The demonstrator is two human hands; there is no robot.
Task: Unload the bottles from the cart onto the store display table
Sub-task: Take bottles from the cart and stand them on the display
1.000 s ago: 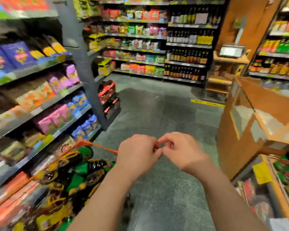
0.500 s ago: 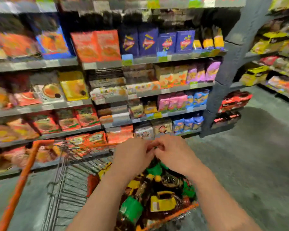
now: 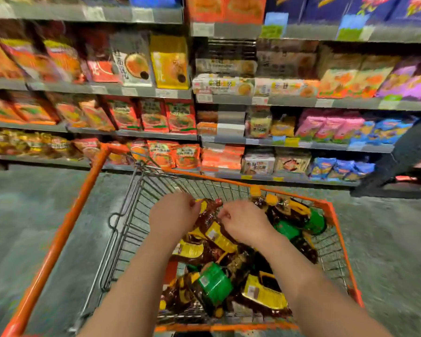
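Bottles (image 3: 219,283) filled the cart (image 3: 331,210), none unloaded yet as far as shown; no table in view. Left hand (image 3: 174,216) and right hand (image 3: 243,221) hovered curled above them, grip unclear.

View swings further left vs 0.5 s ago: snack shelves (image 3: 204,98) now fill the top, aisle floor and far bottle racks gone. Cart (image 3: 229,181) sits centered, whole wire basket visible, bottles (image 3: 229,276) at 6 o'clock. Left hand (image 3: 174,216) and right hand (image 3: 244,223), fingertips touching before, are now apart, lower, over the bottle pile w/ fingers curled.
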